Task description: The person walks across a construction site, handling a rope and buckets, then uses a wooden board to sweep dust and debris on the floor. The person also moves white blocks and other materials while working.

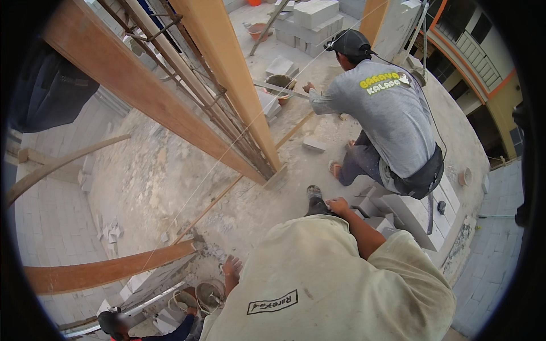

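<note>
My left hand (232,266) hangs beside my pale shirt, empty, with its fingers apart. Below it in the picture sit two buckets, one a mortar bucket (210,294). My right hand (339,206) rests at my dark trouser leg (319,207), its fingers curled; whether anything is in them is too small to tell. My shoe (314,192) stands on the dusty concrete floor (273,213). Close to my right arm lie cut light-concrete blocks (379,209). A handsaw (430,213) lies on the larger blocks (409,209).
A co-worker (384,115) sits ahead on the right, reaching towards a long metal bar (281,88) by a mortar tub (280,83). Another person (117,324) is at the lower left. Timber boards (158,89) flank rebar (200,85). A taut string (213,166) crosses the view. Block stacks (311,21) stand behind.
</note>
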